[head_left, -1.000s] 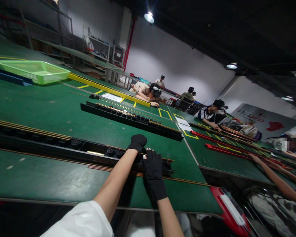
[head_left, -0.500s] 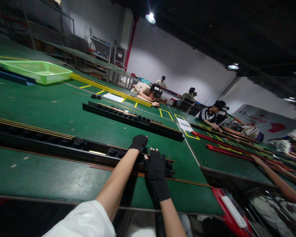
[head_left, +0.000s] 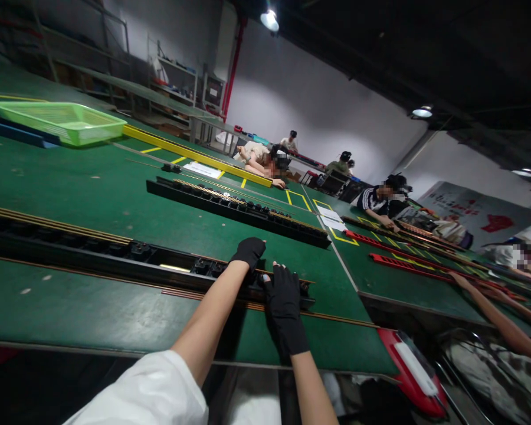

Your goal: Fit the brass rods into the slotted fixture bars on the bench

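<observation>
Logging remotely: black channel [head_left: 128, 267], reaching toward nine o'clock. My left hand [head_left: 249, 254] — fingers hidden, grip unreadable. My right hand [head_left: 285, 301] — fingers slightly apart over it, pinch unclear, crept a little toward its right end, so attention probably sits there. Second channel [head_left: 239, 213], eleven o'clock; green bench [head_left: 328, 271], two o'clock, offering room; front edge [head_left: 79, 349], seven.

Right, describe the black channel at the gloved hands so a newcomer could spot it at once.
Find the green workbench; along its near side a long black channel runs in from the picture's left edge. The black-gloved left hand and right hand are near its right end. Unlike the second black channel farther back, which shows whole, it is cut off by the frame.
</observation>
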Demonstrator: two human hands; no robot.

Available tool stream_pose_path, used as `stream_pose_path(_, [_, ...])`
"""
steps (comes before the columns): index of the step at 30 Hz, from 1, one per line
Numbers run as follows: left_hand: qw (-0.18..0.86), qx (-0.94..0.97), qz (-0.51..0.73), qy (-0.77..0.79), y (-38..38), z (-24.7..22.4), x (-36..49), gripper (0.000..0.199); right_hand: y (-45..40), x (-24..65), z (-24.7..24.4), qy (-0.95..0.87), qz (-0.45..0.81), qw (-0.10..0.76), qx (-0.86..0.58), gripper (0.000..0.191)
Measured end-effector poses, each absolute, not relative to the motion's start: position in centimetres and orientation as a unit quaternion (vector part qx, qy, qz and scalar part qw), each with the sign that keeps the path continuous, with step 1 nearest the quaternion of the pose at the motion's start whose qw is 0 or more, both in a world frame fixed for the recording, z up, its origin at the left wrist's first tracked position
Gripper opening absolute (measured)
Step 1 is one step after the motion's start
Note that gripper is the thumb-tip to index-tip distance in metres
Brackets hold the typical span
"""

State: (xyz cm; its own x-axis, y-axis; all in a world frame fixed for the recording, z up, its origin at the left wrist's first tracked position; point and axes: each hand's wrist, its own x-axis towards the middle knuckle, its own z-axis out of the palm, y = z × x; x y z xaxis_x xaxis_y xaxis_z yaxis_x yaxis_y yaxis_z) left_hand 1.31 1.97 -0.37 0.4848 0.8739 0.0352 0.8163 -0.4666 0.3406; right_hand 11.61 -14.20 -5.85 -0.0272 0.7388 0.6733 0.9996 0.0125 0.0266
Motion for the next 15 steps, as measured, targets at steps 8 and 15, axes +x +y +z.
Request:
stream_pose_path(8, [0.128,0.857,0.096,0.491,2.4,-1.6,1.5,0.037,-14.2,12.8,-6.1,-0.631,-0.29,0.269,-0.667,0.05])
stream_pose_path(15, [0.122,0.852,0.108,0.498,2.8,-2.1,1.6,0.031,-14.5,13.6,-7.0,-0.619,-0.299,0.264,-0.677,0.05])
